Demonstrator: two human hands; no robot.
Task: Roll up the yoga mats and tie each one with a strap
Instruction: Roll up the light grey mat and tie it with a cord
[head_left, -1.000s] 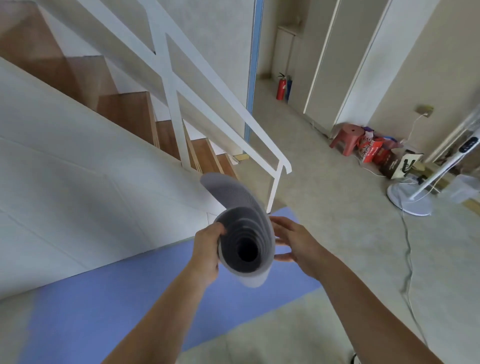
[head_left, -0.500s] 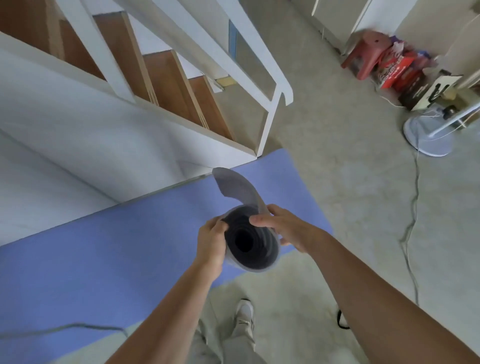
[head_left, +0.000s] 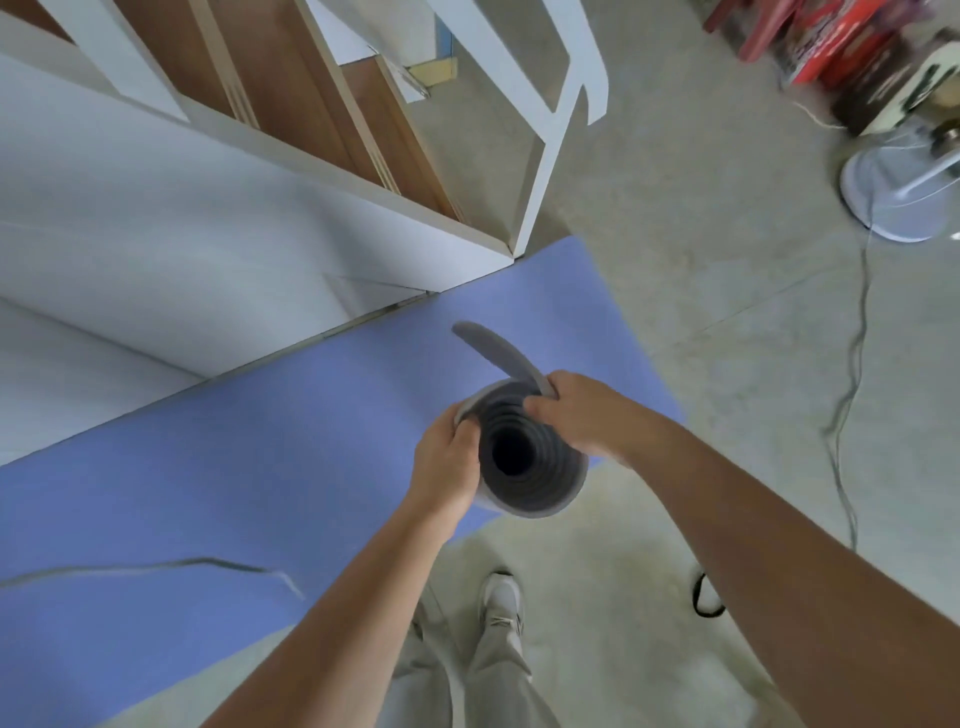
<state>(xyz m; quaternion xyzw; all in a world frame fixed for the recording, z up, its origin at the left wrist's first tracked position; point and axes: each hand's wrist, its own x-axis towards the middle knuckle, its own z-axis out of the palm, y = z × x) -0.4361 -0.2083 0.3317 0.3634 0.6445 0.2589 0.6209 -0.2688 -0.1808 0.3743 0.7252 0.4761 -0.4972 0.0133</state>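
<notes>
Head view: a person looks straight down at both hands, which hold a grey mat roll (head_left: 540, 488) end-on above the floor (head_left: 701, 260).
Grey mat roll: its coiled layers show as rings around a dark hollow core. Nothing can be seen inside the core.
Loose flap (head_left: 491, 349): the mat's outer end peels off the top of the roll and curves up and to the left.
Left hand (head_left: 447, 462): wraps the roll's left side, with fingers curled over its rim.
Right hand (head_left: 584, 413): grips the roll's upper right, with thumb and fingers closed on the base of the flap.
Blue mat (head_left: 234, 467): lies flat and unrolled on the floor under the hands, with one long edge along the white base of the staircase (head_left: 311, 104).
Thin dark line (head_left: 156, 564): lies across the blue mat at lower left. Whether it is a strap or a cable cannot be told.
Black loop (head_left: 705, 597): lies on the floor beside the right forearm, which partly hides it.
Shoe (head_left: 501, 597): white, on the floor below the roll.
Fan base (head_left: 893, 197): white and round, at upper right. A cable (head_left: 857, 364) trails down the floor from it.
Red packages (head_left: 841, 41): blurred, in the top right corner. Their contents cannot be told.
</notes>
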